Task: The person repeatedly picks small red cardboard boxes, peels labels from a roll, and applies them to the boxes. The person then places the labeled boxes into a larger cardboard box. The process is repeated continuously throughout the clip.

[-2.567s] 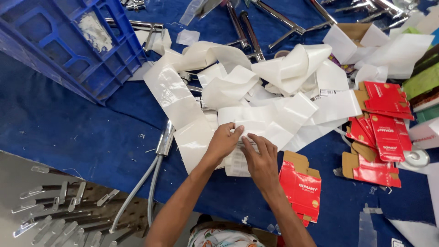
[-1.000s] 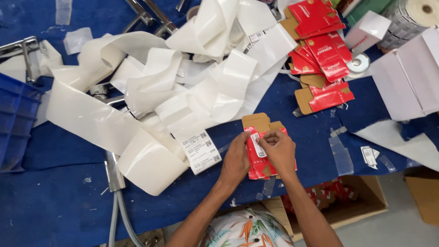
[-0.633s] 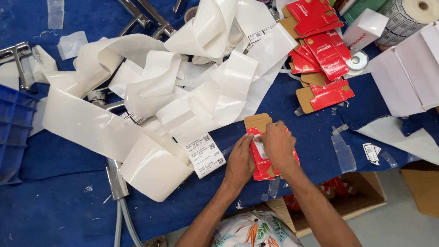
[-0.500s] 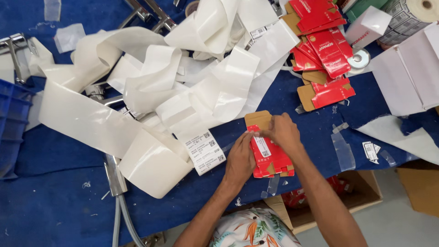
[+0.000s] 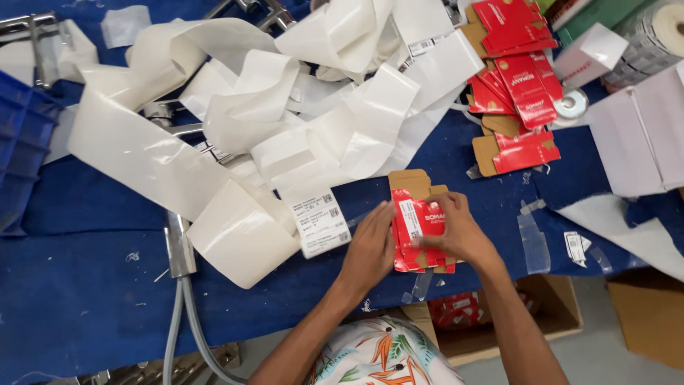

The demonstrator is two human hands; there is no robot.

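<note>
Two hands held one flat red carton on the blue table: the left hand pressed its nine-o'clock edge, the right hand gripped its three-o'clock side. Beyond, at eleven o'clock, lay tangled white backing strips; at one o'clock, one pile of red cartons.

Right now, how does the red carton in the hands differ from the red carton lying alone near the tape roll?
The held red carton is gripped on both sides by the left hand and right hand; the lone red carton lies untouched on the blue table cover. The held one has a white label on its face and stands lengthwise away from the person; the lone one lies crosswise with no label visible. Both are flat, red with brown flaps.
</note>
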